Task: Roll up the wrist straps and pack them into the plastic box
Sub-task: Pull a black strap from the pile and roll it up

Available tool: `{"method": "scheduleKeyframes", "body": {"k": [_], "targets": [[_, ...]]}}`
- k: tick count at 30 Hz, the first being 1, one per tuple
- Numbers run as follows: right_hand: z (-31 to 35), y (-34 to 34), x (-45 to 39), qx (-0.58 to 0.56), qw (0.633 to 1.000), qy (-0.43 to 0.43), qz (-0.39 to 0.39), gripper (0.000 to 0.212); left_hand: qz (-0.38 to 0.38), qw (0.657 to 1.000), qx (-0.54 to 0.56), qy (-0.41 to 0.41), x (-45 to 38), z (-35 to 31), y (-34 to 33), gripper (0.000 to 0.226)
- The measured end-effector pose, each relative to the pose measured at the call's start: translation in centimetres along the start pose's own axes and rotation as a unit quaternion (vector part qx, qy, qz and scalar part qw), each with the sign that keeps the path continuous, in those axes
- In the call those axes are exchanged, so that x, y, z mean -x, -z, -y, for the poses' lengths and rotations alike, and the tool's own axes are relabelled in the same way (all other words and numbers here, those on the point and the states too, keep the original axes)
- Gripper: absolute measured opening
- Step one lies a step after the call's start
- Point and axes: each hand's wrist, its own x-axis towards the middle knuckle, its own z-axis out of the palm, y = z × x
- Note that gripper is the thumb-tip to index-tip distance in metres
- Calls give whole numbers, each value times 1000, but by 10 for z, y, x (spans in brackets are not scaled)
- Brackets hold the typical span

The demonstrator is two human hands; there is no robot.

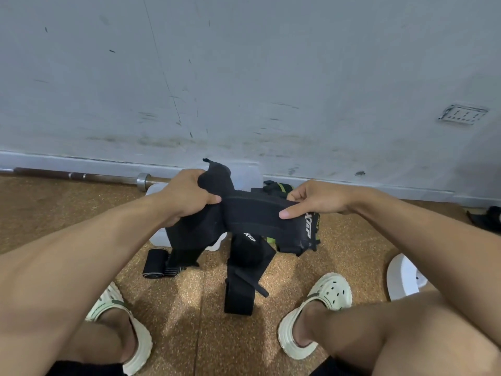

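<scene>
A black wrist strap (252,213) is stretched between both hands above the floor. My left hand (187,194) grips its bunched left end, with a loose length hanging down below. My right hand (317,199) pinches the strap's right part, where white lettering shows. A translucent plastic box (160,237) sits on the floor behind the strap, mostly hidden. More black straps lie below: a rolled one (154,263) at the left, another roll (245,252) in the middle and a flat strip (238,297) under it. A black and green strap (276,187) lies near the wall.
I sit facing a scuffed white wall, with my feet in pale green clogs (317,313) on a speckled brown floor. A metal barbell (81,176) lies along the wall at the left. A white object (404,278) stands at the right, and dark items (485,219) lie at the far right.
</scene>
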Motion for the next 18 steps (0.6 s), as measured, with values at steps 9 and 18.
{"method": "scheduleKeyframes", "body": {"k": [9,18], "targets": [[-21,7,4,-144,989,16,-41,16,-14,999,-29,34,-11,16,11,23],[-41,8,-3,-31,998,-55,-14,23,6,999,-37,23,-11,21,7,29]]}}
